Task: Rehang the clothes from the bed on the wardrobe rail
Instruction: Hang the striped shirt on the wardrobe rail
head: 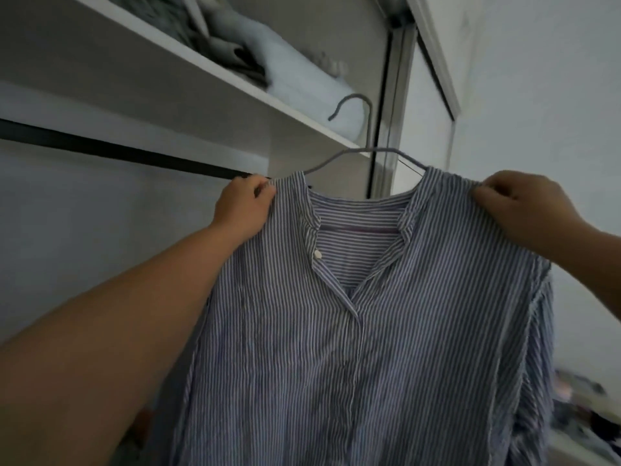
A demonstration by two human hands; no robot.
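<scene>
Striped shirt [363, 297] on its grey hanger [364, 142]: my left hand [243, 210] and right hand [524, 210] pinch its shoulders. Hook sits above the dark wardrobe rail [117, 149], which runs toward the frame's left; left hand nearer, I judge.

You're standing in a home bedroom, right at a built-in wardrobe w/ a dark hanging rail [117, 150] running under a white shelf [188, 67] that's holding folded bedding [295, 85] and soft grey textiles. A sliding door frame [391, 105] is showing beside plain white walls, and a bed edge w/ clothes [581, 408] is blurring at lower right.
</scene>
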